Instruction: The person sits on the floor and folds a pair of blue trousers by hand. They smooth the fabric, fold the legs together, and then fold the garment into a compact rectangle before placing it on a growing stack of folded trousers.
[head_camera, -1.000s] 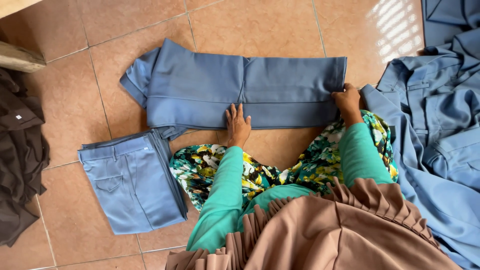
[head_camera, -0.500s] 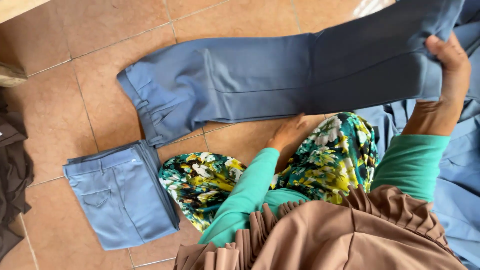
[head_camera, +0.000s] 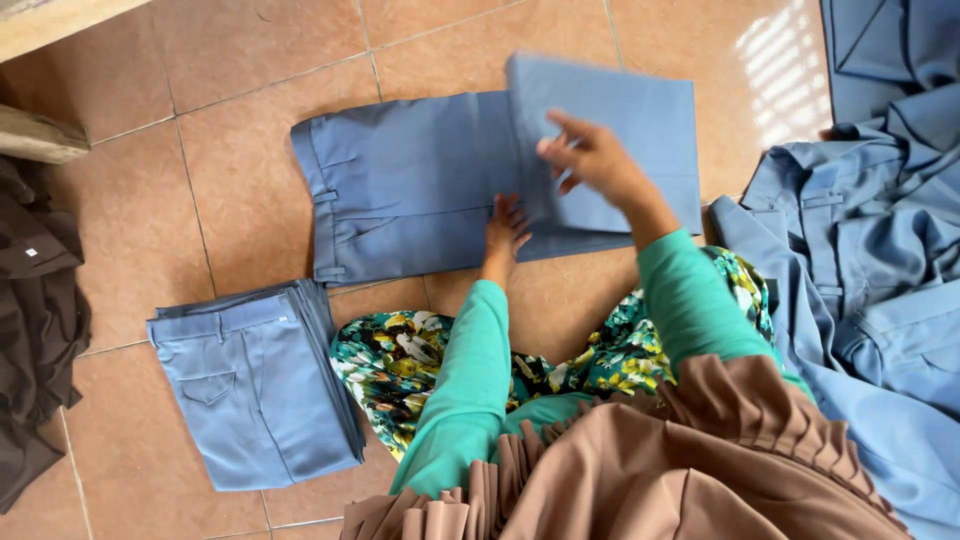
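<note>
The blue cotton trousers (head_camera: 400, 185) lie lengthwise across the tiles, waistband away to my left. My right hand (head_camera: 590, 160) hovers over their folded-over leg end, fingers loose, pinching its edge. My left hand (head_camera: 505, 228) is nearer the fold, pressing flat, holding nothing.

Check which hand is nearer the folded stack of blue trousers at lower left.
Left. The left hand rests on the trousers being folded, just up and right of the folded stack. The right hand is farther right, over the folded-over leg.
</note>
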